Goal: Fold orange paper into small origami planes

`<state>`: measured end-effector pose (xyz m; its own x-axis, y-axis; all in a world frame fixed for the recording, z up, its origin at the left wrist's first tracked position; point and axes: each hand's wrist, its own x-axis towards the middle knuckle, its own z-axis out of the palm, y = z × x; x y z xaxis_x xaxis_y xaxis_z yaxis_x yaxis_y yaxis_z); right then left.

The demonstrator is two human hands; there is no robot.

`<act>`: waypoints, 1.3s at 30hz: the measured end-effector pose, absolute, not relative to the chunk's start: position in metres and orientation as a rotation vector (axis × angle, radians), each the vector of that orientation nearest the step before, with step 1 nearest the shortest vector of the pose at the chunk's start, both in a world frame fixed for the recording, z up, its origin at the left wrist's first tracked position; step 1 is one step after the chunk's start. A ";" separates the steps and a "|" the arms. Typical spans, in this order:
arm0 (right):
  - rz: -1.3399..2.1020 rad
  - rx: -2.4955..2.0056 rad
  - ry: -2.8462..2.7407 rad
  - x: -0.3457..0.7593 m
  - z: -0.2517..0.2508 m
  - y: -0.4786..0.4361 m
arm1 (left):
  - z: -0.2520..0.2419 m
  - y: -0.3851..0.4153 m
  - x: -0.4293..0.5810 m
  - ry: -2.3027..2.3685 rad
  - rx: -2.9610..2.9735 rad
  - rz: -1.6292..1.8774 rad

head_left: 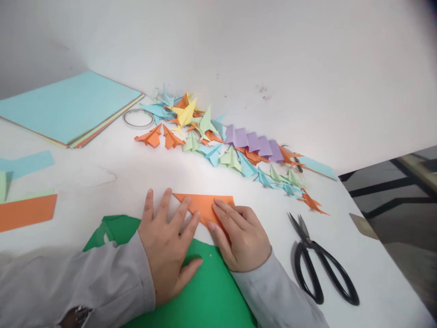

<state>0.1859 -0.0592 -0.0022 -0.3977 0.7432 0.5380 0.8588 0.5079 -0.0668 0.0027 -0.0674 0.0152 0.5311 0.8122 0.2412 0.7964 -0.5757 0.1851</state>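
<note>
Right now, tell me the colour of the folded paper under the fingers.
The folded paper is orange; it shows in the head view, the only one.

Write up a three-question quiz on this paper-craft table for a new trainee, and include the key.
1. True or false: the black-handled scissors lie with their blades slightly apart, beyond the right hand on its right side.
2. Multiple choice: which paper do fingers of both the left hand and the right hand rest on?
A) the purple pleated paper
B) the orange paper
C) the yellow folded plane
3. Short answer: what colour is the top sheet of the large paper stack?

Key: 1. True. 2. B. 3. Light blue.
</note>
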 end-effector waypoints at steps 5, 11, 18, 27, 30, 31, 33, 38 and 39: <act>-0.309 -1.307 -2.238 0.184 -0.001 -0.059 | 0.014 -0.066 0.002 1.364 2.756 0.484; -0.307 -1.355 -2.203 0.181 -0.001 -0.060 | 0.015 -0.065 0.001 1.347 2.743 0.469; -0.296 -1.345 -2.200 0.183 -0.002 -0.060 | 0.015 -0.062 0.000 1.323 2.758 0.484; -0.260 -1.415 -2.277 0.181 0.003 -0.061 | 0.013 -0.062 0.000 1.316 2.759 0.499; -0.252 -1.427 -2.271 0.180 0.003 -0.061 | 0.013 -0.063 0.000 1.323 2.760 0.499; -0.249 -1.428 -2.271 0.180 0.003 -0.061 | 0.013 -0.063 0.000 1.332 2.759 0.496; -0.245 -1.425 -2.272 0.180 0.002 -0.060 | 0.014 -0.064 0.000 1.361 2.748 0.482; -0.259 -1.399 -2.285 0.182 0.001 -0.060 | 0.015 -0.065 0.000 1.412 2.715 0.469; -0.261 -1.399 -2.285 0.182 0.001 -0.060 | 0.014 -0.065 0.000 1.409 2.720 0.477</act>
